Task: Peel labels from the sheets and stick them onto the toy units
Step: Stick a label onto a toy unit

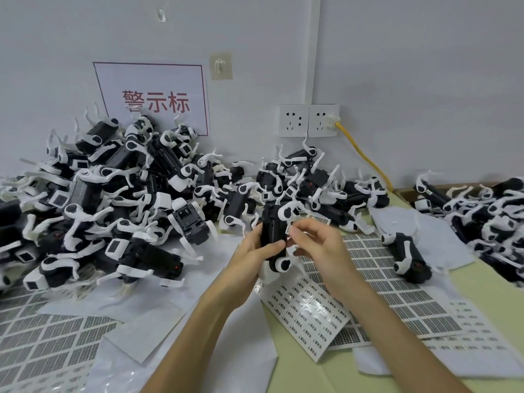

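Perhaps sixty toy units (147, 253), two sockets (293, 120)

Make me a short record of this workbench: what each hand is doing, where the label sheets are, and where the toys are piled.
Left: left hand grips a black and white toy.
Right: right hand pinches a small label at the toy's side.
Sheets: label sheets lie on the table under the hands.
Piles: big toy pile on the left, smaller pile on the right.
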{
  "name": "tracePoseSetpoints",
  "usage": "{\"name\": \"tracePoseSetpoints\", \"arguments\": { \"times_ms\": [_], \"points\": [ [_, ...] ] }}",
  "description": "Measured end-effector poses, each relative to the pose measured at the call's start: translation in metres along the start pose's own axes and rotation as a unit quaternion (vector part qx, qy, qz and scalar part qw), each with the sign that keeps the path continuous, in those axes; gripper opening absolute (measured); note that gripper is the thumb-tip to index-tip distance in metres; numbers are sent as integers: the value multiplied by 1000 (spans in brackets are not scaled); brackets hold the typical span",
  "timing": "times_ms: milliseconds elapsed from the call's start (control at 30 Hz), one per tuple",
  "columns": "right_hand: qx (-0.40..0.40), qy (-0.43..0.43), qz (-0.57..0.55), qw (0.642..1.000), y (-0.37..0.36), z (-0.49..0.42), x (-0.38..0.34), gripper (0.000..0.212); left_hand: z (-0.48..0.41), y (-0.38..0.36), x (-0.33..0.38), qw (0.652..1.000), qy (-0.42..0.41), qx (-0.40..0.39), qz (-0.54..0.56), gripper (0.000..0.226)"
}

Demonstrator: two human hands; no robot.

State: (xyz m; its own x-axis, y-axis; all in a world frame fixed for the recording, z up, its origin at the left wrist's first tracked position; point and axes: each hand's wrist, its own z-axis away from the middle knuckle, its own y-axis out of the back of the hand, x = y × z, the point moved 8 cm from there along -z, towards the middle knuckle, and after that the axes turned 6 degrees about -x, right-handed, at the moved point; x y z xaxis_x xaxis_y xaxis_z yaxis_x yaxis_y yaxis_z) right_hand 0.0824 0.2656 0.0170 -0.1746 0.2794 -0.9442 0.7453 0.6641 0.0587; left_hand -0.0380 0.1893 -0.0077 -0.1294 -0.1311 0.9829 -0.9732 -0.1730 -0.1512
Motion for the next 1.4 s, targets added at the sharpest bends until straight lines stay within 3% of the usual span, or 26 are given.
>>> {"name": "tracePoseSetpoints", "arguments": {
  "times_ms": [1100,1267,1400],
  "points": [
    [45,9,60,997,7,-2,4,8,5,-10,8,981,-83,34,-174,58],
    [69,-13,-7,997,13,-2,10,25,6,-11,11,984,-91,43,-147,50],
    [25,-24,-26,999,2,-2,12,11,6,-15,10,995,-60,17,-83,45]
  ]
}}
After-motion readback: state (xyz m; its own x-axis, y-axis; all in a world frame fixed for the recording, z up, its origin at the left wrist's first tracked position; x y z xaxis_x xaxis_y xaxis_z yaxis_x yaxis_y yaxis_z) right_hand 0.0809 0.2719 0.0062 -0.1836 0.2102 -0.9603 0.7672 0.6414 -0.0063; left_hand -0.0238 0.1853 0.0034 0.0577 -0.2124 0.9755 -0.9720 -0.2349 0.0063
